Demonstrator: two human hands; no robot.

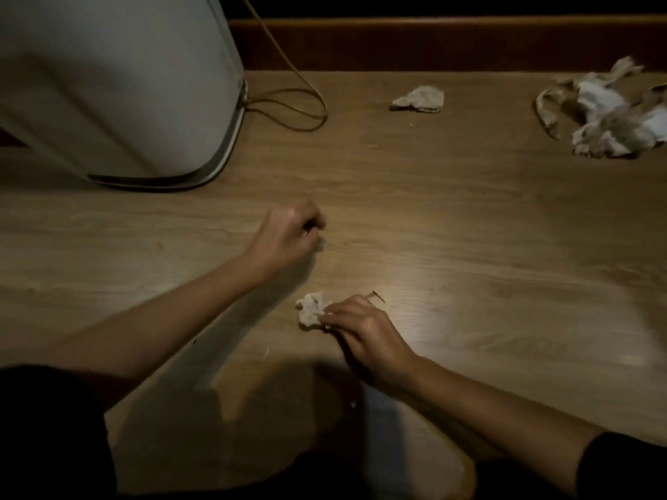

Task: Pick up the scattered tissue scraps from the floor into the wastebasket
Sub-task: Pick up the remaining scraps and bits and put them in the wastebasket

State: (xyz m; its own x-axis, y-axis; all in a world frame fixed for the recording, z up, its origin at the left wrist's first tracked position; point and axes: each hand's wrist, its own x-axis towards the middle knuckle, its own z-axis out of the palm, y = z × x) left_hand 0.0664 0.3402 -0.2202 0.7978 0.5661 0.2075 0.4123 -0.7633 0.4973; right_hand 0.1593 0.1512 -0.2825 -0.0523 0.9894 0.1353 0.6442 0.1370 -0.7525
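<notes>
the white wastebasket (119, 88) stands on the wood floor (451, 218) at the upper left, with a thin cord (288, 106) looping on the floor just right of its base. below and right of the wastebasket, the left hand (285, 236) is curled into a closed fist above the floor; a sliver of white shows at its fingers, though what it grips cannot be made out. further from the wastebasket, toward the viewer, the right hand (364, 333) pinches a small crumpled tissue scrap (311, 309) that rests on the floor. well right of the wastebasket a flat scrap (420, 99) lies near the baseboard (433, 41), and a larger heap of tissue (606, 117) sits at the far right edge.
</notes>
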